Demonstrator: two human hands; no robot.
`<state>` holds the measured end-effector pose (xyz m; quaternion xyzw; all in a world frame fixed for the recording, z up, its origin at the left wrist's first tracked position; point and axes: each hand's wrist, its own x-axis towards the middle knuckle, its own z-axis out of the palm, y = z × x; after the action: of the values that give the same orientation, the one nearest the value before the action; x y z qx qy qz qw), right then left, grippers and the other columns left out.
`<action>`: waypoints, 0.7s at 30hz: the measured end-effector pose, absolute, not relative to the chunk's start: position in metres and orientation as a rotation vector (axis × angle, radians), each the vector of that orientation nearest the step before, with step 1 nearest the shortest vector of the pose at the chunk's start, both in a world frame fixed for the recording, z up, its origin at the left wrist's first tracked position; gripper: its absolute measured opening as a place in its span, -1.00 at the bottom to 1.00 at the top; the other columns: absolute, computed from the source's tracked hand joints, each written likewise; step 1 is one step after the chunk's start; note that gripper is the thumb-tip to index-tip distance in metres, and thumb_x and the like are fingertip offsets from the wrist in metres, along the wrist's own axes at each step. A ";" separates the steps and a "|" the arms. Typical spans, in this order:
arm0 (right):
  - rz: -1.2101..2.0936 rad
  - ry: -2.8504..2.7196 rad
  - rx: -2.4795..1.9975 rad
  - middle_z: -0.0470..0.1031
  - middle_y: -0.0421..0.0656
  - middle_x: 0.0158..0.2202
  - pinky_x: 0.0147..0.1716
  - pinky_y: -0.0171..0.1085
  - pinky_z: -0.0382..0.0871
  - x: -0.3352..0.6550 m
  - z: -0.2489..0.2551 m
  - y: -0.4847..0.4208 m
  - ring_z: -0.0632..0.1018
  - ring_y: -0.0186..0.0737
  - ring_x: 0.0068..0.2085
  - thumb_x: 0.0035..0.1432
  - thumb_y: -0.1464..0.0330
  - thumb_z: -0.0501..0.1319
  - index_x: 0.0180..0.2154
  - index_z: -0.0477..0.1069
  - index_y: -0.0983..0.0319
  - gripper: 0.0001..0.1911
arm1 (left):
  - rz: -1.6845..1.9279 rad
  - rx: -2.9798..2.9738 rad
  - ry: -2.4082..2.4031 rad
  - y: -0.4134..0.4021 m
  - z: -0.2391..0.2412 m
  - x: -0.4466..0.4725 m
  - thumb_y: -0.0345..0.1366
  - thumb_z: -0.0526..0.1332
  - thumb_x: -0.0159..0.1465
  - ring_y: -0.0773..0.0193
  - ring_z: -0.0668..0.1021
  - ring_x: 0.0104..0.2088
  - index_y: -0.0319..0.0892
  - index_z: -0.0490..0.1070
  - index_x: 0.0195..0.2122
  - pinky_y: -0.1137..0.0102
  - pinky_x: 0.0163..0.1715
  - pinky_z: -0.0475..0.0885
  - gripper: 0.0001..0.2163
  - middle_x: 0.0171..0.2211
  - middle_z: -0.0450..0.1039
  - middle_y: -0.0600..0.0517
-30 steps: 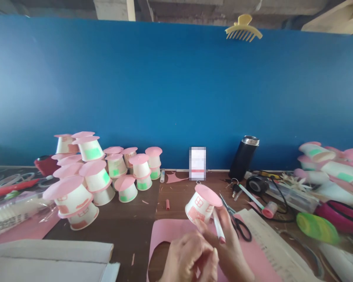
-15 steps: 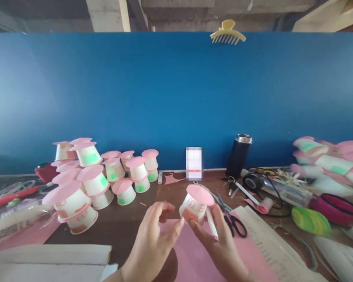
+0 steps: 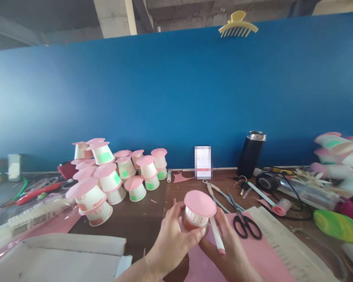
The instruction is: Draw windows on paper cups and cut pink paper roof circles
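Over the table (image 3: pixel 144 217), a cup (image 3: pixel 200 204) sits between left grip (image 3: pixel 175 234) and right grip (image 3: pixel 230 243).

Black bottle (image 3: pixel 250 156) by blue partition (image 3: pixel 176 98); yellow hair clip (image 3: pixel 238 24) at partition's top.

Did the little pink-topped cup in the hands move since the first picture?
Yes. Judged against the black bottle, which stands by the wall, the cup has moved left and a little towards us.

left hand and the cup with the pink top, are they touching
Touching: the head view shows the left hand clasping the cup, thumb across its lower front.
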<state>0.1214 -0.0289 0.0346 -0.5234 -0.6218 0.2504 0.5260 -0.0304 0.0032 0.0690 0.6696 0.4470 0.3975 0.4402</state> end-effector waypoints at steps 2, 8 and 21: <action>0.567 -1.489 -1.252 0.56 -0.11 -0.12 -0.17 -0.26 0.53 0.120 0.035 -0.028 0.59 -0.07 -0.09 0.13 0.31 0.26 -0.03 0.29 0.13 -0.64 | 1.013 1.669 1.138 0.000 0.069 -0.029 -0.23 0.37 0.07 -0.04 0.50 0.04 -0.13 0.42 -0.05 0.19 -0.04 0.45 -0.61 -0.04 0.51 -0.16; 0.563 -1.497 -1.240 0.51 -0.07 -0.01 0.01 -0.14 0.47 0.121 0.035 -0.028 0.54 -0.01 0.04 0.08 0.22 0.32 0.04 0.26 0.12 -0.50 | 1.141 1.593 1.136 0.002 0.070 -0.046 -0.22 0.36 0.10 0.02 0.56 -0.05 -0.17 0.39 -0.01 0.22 -0.07 0.47 -0.58 -0.05 0.53 -0.15; 0.604 -1.521 -1.323 0.49 -0.04 0.06 0.03 -0.13 0.47 0.127 0.024 -0.028 0.53 0.00 0.09 0.12 0.18 0.29 0.08 0.23 0.08 -0.50 | 1.534 1.496 1.819 0.076 0.097 -0.153 0.01 0.31 0.09 -0.01 0.57 -0.09 -0.18 0.43 -0.09 0.23 -0.15 0.46 -0.55 -0.09 0.55 -0.09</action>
<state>0.1270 -0.0278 0.0237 -0.5460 -0.6276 0.2495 0.4958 -0.1532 0.0760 0.0971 0.5249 0.6384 0.5384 0.1646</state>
